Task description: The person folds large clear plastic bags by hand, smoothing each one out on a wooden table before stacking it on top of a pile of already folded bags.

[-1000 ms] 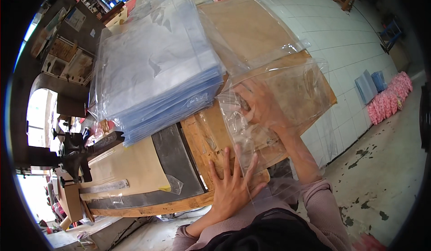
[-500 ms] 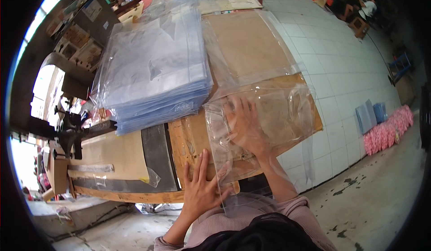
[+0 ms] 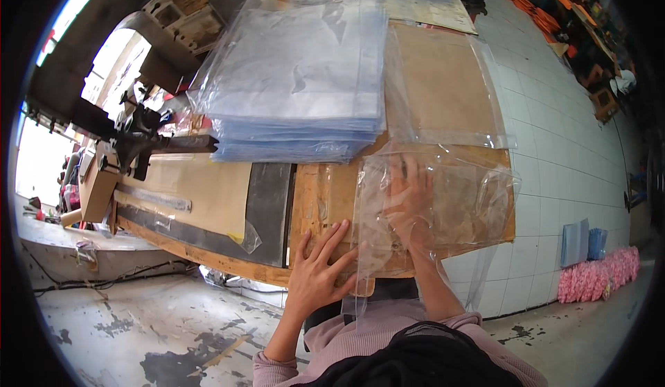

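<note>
A clear plastic sheet or pouch (image 3: 464, 179), creased and glossy, lies over the near right part of the wooden table and hangs past its front edge. Beneath or inside that plastic is my right hand (image 3: 410, 196), fingers pointing away from me and slightly apart; which layer covers it I cannot tell. My left hand (image 3: 322, 266) rests on the table edge, fingers spread, its fingertips by the plastic's left border. Beyond my right hand, another clear plastic piece (image 3: 450, 89) lies over brown board. To its left stands a thick stack of clear bluish plastic sheets (image 3: 298, 75).
A dark metal machine arm (image 3: 166, 141) reaches over the table's left side, above a tan sheet (image 3: 201, 186) on a black strip. Pink bundles (image 3: 599, 274) and blue plastic packs (image 3: 575, 241) sit on the floor at right. People are at the far right.
My view has turned, so the table sits further right and the stack higher in the picture. Both hands stay at nearly the same places on the table and plastic.
</note>
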The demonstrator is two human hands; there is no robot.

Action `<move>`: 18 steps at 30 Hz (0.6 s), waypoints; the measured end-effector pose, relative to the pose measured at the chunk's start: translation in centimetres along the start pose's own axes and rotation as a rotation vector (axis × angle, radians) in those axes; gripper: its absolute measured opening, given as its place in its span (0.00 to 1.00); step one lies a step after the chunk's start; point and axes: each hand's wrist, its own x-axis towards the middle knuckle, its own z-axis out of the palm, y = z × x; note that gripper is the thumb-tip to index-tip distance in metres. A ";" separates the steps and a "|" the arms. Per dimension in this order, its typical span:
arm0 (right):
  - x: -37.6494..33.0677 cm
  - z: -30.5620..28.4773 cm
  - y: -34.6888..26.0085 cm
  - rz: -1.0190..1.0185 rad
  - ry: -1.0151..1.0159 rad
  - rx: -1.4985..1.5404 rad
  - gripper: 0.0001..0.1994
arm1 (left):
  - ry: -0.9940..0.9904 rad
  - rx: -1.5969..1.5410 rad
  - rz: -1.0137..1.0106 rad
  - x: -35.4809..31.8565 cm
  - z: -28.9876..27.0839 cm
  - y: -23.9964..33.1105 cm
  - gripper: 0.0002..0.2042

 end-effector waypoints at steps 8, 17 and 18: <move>0.6 -1.0 -0.2 -0.013 0.011 0.063 0.27 | 0.018 0.018 0.053 0.2 0.3 -0.2 0.28; 0.3 -1.5 0.1 0.016 -0.299 -0.004 0.45 | -0.042 0.010 0.117 -0.1 0.3 -0.6 0.29; 0.3 -1.4 0.2 0.012 -0.293 0.017 0.46 | -0.039 0.003 0.116 -0.1 0.4 -0.6 0.29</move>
